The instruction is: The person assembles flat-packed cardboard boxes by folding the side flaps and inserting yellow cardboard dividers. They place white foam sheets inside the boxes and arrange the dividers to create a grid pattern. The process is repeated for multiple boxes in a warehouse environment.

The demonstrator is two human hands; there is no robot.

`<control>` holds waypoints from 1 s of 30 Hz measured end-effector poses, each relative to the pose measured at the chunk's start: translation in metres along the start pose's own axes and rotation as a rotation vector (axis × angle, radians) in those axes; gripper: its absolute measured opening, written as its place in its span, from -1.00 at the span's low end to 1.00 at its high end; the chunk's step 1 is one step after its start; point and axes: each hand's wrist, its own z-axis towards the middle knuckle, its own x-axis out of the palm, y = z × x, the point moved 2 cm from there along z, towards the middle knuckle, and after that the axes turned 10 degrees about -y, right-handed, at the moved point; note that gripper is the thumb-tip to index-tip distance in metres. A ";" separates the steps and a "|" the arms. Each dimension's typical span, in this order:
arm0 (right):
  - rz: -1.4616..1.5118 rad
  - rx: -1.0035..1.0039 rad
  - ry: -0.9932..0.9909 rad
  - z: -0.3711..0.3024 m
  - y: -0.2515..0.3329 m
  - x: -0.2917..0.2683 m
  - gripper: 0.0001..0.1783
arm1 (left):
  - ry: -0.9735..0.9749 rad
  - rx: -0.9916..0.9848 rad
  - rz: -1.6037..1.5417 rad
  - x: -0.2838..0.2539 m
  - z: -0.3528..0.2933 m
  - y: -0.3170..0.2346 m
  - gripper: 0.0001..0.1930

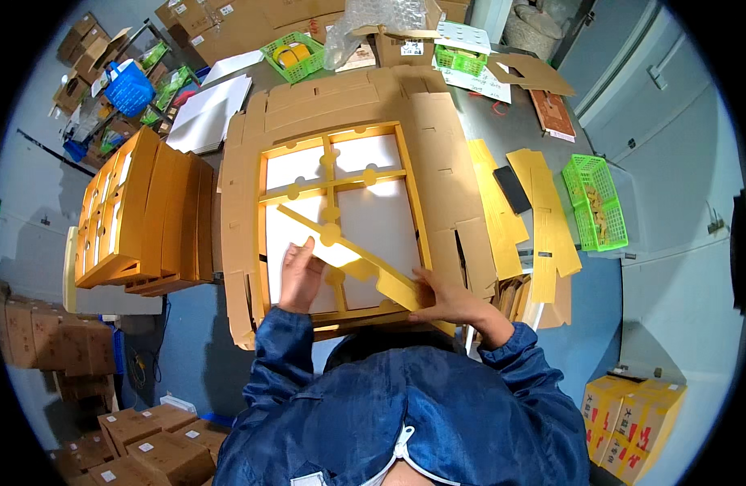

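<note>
A long yellow divider strip (363,257) with rounded notches slants over a shallow yellow compartment tray (263,235). My right hand (454,300) grips its lower right end, thumb and fingers on either side. My left hand (300,275) is closed at the strip's left part, fingertips against its lower edge; part of the grip is hidden. Beneath the strip, crossed yellow dividers (331,174) split the white-bottomed tray into sections. The tray lies on a flattened brown cardboard sheet (442,162) on the table.
Stacked yellow trays (150,211) stand at the left. Flat yellow strips (543,219) and a black phone-like slab (512,189) lie at the right, beside a green basket (593,202) of small pieces. White sheets (211,113) and another green basket (294,57) are at the back.
</note>
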 end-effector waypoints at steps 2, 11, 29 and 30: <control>-0.091 0.175 0.197 -0.002 0.007 -0.007 -0.13 | -0.001 0.020 -0.017 -0.013 0.004 0.000 -0.79; -0.020 0.038 -0.033 -0.002 -0.011 0.008 -0.35 | -0.109 0.077 -0.089 -0.030 0.010 -0.002 -0.79; -0.255 -0.012 -0.072 0.011 -0.009 -0.026 -0.66 | -0.435 0.772 0.726 -0.016 -0.030 -0.042 -0.14; -0.371 -0.137 -0.117 0.009 -0.018 -0.036 -0.66 | -0.336 0.942 0.995 -0.018 -0.033 -0.063 -0.10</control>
